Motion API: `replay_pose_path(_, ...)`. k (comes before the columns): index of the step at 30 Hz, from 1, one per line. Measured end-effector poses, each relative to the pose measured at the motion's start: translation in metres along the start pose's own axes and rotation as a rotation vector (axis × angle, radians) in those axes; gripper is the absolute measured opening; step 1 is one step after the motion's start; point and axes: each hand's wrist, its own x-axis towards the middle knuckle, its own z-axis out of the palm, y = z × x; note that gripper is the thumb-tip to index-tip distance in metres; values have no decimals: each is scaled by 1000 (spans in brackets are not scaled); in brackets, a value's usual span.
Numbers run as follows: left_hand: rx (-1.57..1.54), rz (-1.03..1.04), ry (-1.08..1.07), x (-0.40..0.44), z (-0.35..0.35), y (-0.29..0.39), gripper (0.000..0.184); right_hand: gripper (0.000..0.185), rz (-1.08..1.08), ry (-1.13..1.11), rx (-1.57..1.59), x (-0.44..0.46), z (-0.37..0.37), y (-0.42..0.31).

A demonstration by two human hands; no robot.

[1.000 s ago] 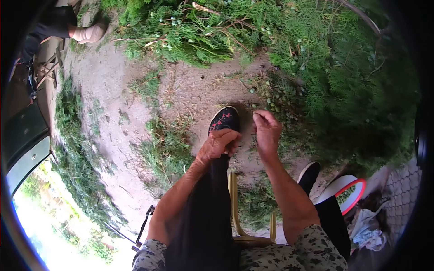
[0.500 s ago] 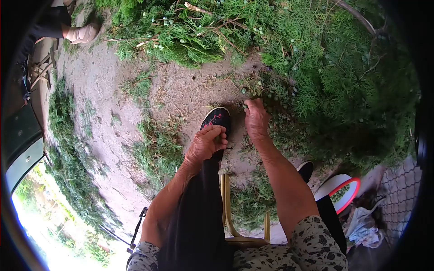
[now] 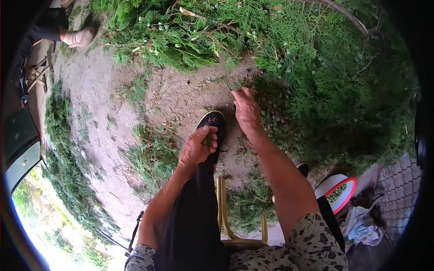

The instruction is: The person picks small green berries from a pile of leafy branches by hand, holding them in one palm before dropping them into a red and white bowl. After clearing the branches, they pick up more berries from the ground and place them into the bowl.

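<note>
My left hand is curled above my dark shoe with red marks, and a bit of green shows between its fingers. Farther forward and to the right, my right hand reaches down with its thumb and fingers together at the edge of the cut evergreen branches. What its fingertips hold is too small to make out. Small round green cones dot the branches at the top.
A white basin with a red rim holds green bits at the lower right, near a crumpled bag. A yellow chair frame stands below me. Another person's foot is at the upper left.
My right hand has moved forward and left, along the edge of the branches. My left hand has shifted slightly left and turned, and green now shows in its fingers. The view has moved slightly right.
</note>
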Motion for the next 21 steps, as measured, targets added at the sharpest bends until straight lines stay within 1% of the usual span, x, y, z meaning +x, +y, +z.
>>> replay_pose_path(2, 31, 26, 8, 2, -1, 1, 36, 24, 74, -214, -332, 7, 4, 10)
replay_pose_path(3, -15, 53, -14, 3, -4, 2, 37, 24, 73, -212, -332, 7, 4, 6)
replay_pose_path(5, -65, 82, -42, 7, -9, 0, 37, 22, 107, -68, -183, 0, 3, -4)
replay_pose_path(6, -139, 86, 7, 6, -4, 1, 38, 22, 103, -68, -193, -3, -6, -18)
replay_pose_path(7, -214, 85, 57, 5, 1, 2, 38, 19, 67, -164, 18, -6, -20, -39)
replay_pose_path(8, -217, 80, 49, 4, 5, 4, 38, 17, 31, -258, 231, -7, -28, -48)
replay_pose_path(11, -256, 61, 32, 1, 7, 5, 35, 19, 10, -280, 252, -14, -28, -35)
replay_pose_path(12, -254, 59, 28, 2, 1, 3, 35, 18, 19, -156, 151, -8, -25, -23)
replay_pose_path(14, -193, 38, -90, 6, -9, 2, 33, 17, 220, -15, 3, 4, -16, 12)
replay_pose_path(16, -151, 56, -57, 5, -6, 3, 33, 17, 175, 91, -146, 22, -18, 29)
replay_pose_path(17, -110, 70, -22, 5, -4, 2, 32, 17, 175, 89, -144, 25, -20, 34)
replay_pose_path(19, -128, 76, -36, 6, -2, 4, 30, 14, 224, 0, -347, 30, -23, 36)
replay_pose_path(20, -148, 82, -49, 5, -2, 4, 29, 14, 225, -4, -343, 29, -23, 36)
replay_pose_path(21, -147, 82, -41, 4, 0, 5, 29, 14, 173, 33, -320, 28, -23, 31)
